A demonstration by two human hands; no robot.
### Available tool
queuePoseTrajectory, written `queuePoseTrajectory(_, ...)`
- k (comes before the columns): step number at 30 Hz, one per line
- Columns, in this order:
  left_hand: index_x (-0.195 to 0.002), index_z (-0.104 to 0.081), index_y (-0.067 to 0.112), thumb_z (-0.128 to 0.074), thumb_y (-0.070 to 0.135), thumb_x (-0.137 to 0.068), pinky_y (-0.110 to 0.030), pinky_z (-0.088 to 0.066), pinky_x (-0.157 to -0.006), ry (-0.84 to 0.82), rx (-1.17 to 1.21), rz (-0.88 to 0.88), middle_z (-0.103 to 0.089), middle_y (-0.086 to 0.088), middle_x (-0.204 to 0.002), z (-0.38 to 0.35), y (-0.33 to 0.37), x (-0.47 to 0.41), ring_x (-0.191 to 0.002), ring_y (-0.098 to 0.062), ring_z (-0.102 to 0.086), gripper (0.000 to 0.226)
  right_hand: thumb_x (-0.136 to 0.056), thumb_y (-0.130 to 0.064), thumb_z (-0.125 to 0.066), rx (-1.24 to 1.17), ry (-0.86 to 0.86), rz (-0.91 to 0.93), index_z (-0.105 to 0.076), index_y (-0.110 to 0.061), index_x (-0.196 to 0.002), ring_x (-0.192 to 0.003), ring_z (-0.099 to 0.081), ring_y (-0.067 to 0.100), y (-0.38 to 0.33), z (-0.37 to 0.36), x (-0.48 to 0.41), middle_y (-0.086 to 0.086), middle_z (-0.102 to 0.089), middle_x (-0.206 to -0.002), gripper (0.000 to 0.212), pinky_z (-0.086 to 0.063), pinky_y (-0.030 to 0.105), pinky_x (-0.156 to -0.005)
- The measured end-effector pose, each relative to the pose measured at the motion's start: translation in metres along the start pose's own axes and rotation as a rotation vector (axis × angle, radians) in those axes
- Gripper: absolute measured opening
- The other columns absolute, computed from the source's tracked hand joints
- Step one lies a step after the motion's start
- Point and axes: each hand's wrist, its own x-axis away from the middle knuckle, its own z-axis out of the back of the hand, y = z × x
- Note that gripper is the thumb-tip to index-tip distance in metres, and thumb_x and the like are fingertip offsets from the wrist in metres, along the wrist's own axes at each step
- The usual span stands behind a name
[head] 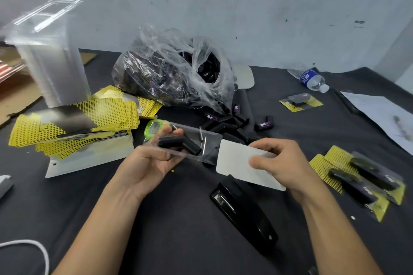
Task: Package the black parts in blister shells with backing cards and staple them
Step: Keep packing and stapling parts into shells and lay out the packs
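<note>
Clear plastic forms the blister shell (201, 145) cradled in the left hand (145, 163), fingers curled around it, with a black part (178, 144) lying inside; the right hand (281, 163) pinches a backing card (234, 165), blank white side up, its edge touching the shell's end; below them a black stapler (243, 214) lies on the dark table (178, 241); a heap of yellow dotted cards (73, 123) sits left, finished packs (366, 181) right, and a plastic bag (174, 73) of black parts behind.
</note>
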Motion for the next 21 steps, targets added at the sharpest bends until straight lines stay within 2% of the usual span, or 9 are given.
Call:
queuePoseTrajectory(3,-0.127,-0.054,0.012,-0.04,-0.025,-0.067,-0.043,-0.062,-0.084,0.002,0.004,-0.001,-0.071,-0.012,-0.122,0.0,0.0,0.0,-0.119,-0.033,-0.069,0.073,-0.085,-0.004,-0.076,-0.132,0.045,-0.023,-0.081,-0.025,-0.086,-0.072,-0.071,0.012,0.0,-0.002,-0.003,-0.001,-0.079,-0.085,0.021,-0.054,0.026,-0.059)
queuePoseTrajectory(5,-0.128,-0.054,0.012,-0.04,-0.024,-0.066,-0.043,-0.062,-0.084,0.018,-0.002,-0.003,-0.071,-0.011,-0.122,0.0,0.001,0.0,-0.117,-0.032,-0.07,0.073,-0.094,-0.002,-0.066,-0.457,0.127,-0.095,-0.077,-0.015,-0.095,-0.079,-0.072,0.014,-0.002,-0.001,-0.006,0.004,-0.079,-0.096,0.018,-0.055,0.029,-0.069)
queuePoseTrajectory(7,-0.128,-0.055,0.012,-0.041,-0.024,-0.066,-0.043,-0.062,-0.084,0.031,0.0,-0.002,-0.071,-0.011,-0.123,0.0,0.001,0.0,-0.116,-0.031,-0.071,0.073,-0.099,0.0,-0.057,-0.76,0.154,-0.145,-0.072,-0.011,-0.11,-0.095,-0.074,0.017,0.0,0.005,-0.009,0.003,-0.079,-0.108,0.021,-0.057,0.033,-0.084)
queuePoseTrajectory(10,-0.13,-0.055,0.011,-0.042,-0.024,-0.066,-0.044,-0.062,-0.084,0.052,-0.006,-0.003,-0.072,-0.011,-0.124,-0.001,0.001,0.0,-0.117,-0.032,-0.07,0.074,-0.093,0.014,-0.053,-0.954,0.109,-0.125,-0.067,-0.004,-0.106,-0.1,-0.074,0.026,0.002,0.009,-0.008,0.011,-0.075,-0.105,0.026,-0.059,0.043,-0.092)
queuePoseTrajectory(12,-0.13,-0.055,0.012,-0.042,-0.024,-0.065,-0.044,-0.062,-0.085,0.049,-0.012,-0.002,-0.072,-0.011,-0.124,-0.001,0.0,0.001,-0.118,-0.032,-0.07,0.075,-0.085,0.021,-0.055,-0.992,0.089,-0.1,-0.066,-0.005,-0.097,-0.099,-0.073,0.03,0.003,0.008,-0.007,0.015,-0.071,-0.097,0.03,-0.061,0.049,-0.092)
queuePoseTrajectory(14,-0.13,-0.055,0.012,-0.041,-0.024,-0.066,-0.044,-0.062,-0.085,0.048,-0.014,-0.001,-0.072,-0.011,-0.123,-0.002,0.0,0.001,-0.118,-0.032,-0.07,0.075,-0.073,0.018,-0.06,-1.032,0.05,-0.05,-0.065,-0.009,-0.086,-0.095,-0.072,0.028,0.003,0.006,-0.006,0.014,-0.067,-0.092,0.03,-0.06,0.051,-0.092)
queuePoseTrajectory(17,-0.129,-0.055,0.012,-0.04,-0.024,-0.066,-0.043,-0.062,-0.084,0.05,-0.017,-0.004,-0.071,-0.012,-0.122,-0.002,0.0,0.0,-0.118,-0.033,-0.07,0.074,-0.068,0.007,-0.058,-1.031,0.005,0.033,-0.063,-0.015,-0.061,-0.093,-0.072,0.029,0.002,0.001,-0.005,0.012,-0.072,-0.101,0.024,-0.062,0.045,-0.084)
queuePoseTrajectory(18,-0.128,-0.056,0.011,-0.04,-0.024,-0.066,-0.043,-0.062,-0.084,0.053,-0.017,-0.005,-0.071,-0.012,-0.122,-0.002,0.0,0.0,-0.118,-0.033,-0.07,0.073,-0.069,0.009,-0.056,-1.0,0.016,0.051,-0.063,-0.015,-0.056,-0.096,-0.072,0.032,0.003,-0.001,-0.006,0.012,-0.074,-0.106,0.028,-0.062,0.046,-0.082)
queuePoseTrajectory(21,-0.124,-0.058,0.012,-0.04,-0.025,-0.067,-0.043,-0.062,-0.083,0.063,-0.007,-0.009,-0.071,-0.013,-0.126,-0.001,0.0,0.0,-0.121,-0.034,-0.068,0.07,-0.07,0.031,-0.051,-0.763,0.134,0.151,-0.066,-0.013,-0.052,-0.104,-0.069,0.036,0.008,-0.008,-0.01,0.013,-0.075,-0.112,0.049,-0.056,0.053,-0.091)
